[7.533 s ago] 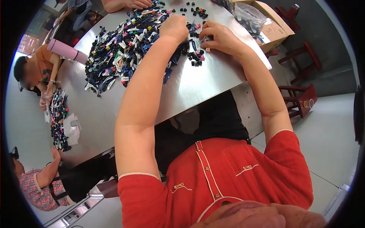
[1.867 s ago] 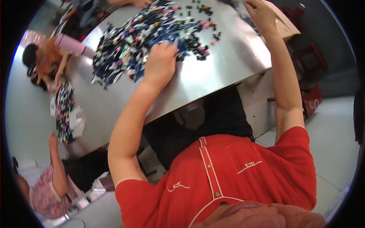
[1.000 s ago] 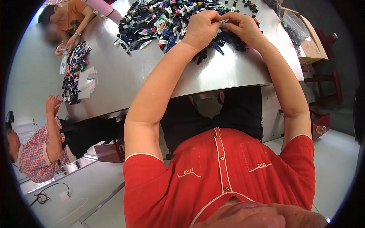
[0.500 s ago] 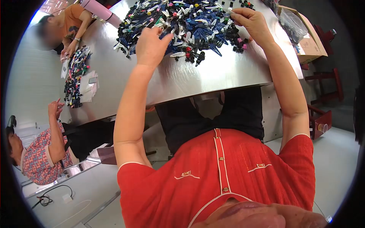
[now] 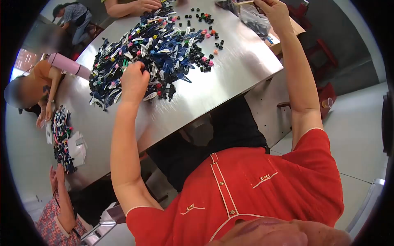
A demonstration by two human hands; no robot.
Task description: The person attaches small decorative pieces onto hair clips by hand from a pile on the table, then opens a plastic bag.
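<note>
A large pile of hair clips (image 5: 160, 53), mostly dark blue, black and white with some pink, red and yellow, lies on the metal table (image 5: 230, 78). My left hand (image 5: 134, 80) is at the near left part of the pile, its fingers curled together against the clips. Whatever they pinch cannot be made out. My right hand (image 5: 274, 12) is raised at the top edge of the view, above a cardboard box and plastic bag beyond the table's right side. Its thumb and fingers look pinched, but the tips are partly cut off and any held thing is hidden.
Small black claw clips (image 5: 201, 17) lie scattered at the far side. A clear plastic bag (image 5: 254, 22) rests at the box (image 5: 295, 26). Across the table are another person's hands (image 5: 145, 5). People on the left sit by a smaller clip pile (image 5: 62, 131) and a pink bottle (image 5: 67, 64).
The view has turned toward the right. My right hand has left the pile's right edge, where it held a small pale clip, and moved out over the box. My left hand's fingers have closed.
</note>
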